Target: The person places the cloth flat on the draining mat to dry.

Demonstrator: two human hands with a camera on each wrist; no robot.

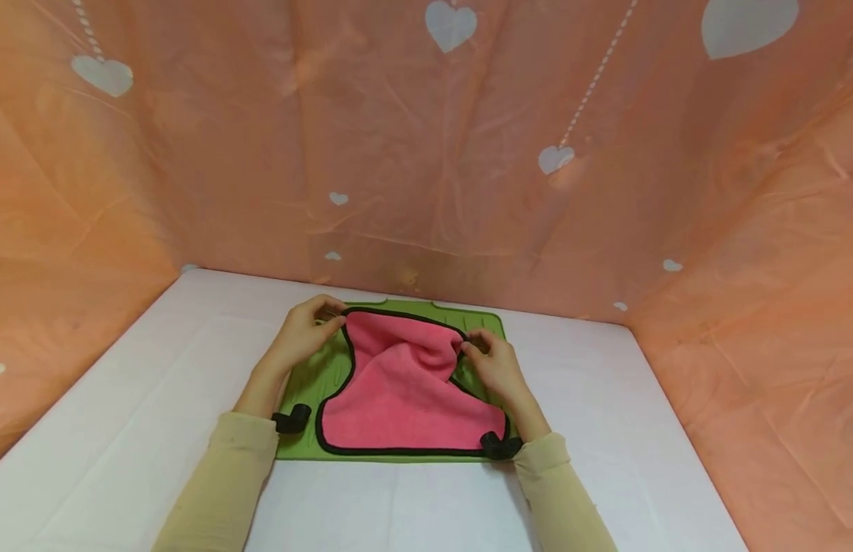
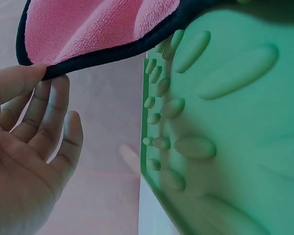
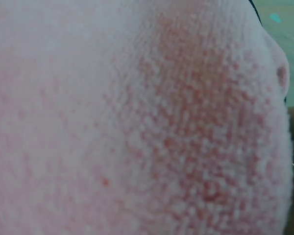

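Note:
A pink cloth [image 1: 406,391] with black edging lies over a green ribbed mat [image 1: 323,368], its far part raised and wrinkled. The left hand [image 1: 304,331] pinches the cloth's far left corner; in the left wrist view that hand [image 2: 34,137] holds the black edge between thumb and fingers, beside the mat [image 2: 225,117]. At the far right corner the right hand [image 1: 497,366] pinches the edging, where the cloth bunches. The cloth [image 3: 137,122] fills most of the right wrist view and hides nearly all of that hand.
The mat lies on a white table [image 1: 585,429]. Orange sheeting [image 1: 399,153] with white hearts stands behind the table and along both sides. A black wrist camera mount [image 1: 292,419] is near the left cuff, and another [image 1: 500,446] overlaps the cloth's near right corner.

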